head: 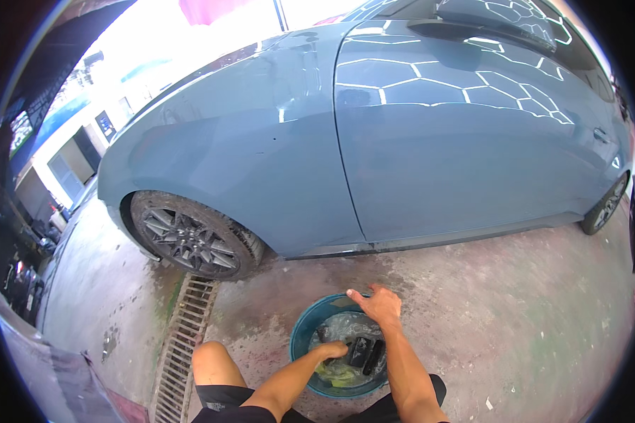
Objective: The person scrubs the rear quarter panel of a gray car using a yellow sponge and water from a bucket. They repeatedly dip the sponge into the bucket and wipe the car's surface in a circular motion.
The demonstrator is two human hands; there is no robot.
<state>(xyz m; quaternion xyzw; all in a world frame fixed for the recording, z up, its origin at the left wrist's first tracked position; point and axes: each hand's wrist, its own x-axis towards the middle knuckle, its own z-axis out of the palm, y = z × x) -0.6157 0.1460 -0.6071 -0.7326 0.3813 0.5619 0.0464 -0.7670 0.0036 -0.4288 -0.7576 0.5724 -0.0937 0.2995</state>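
A blue-green bucket (299,351) stands on the floor in front of me, with water, clear plastic film (344,323) and dark rectangular objects (361,351) inside it. Something yellow (349,376) lies in the water beside them. My left hand (332,349) reaches into the bucket, left of the dark objects; its fingers are curled and partly hidden, so I cannot tell whether they grip anything. At the bucket's far rim is my right hand (382,304), thumb and fingers apart, its palm facing down; contact with the rim is unclear.
A grey-blue car (423,169) stands just beyond the bucket, its front wheel (190,238) at the left and rear wheel (606,209) at the far right. A metal drain grate (182,338) crosses the wet concrete floor left of the bucket. My bare knee (217,365) is between them.
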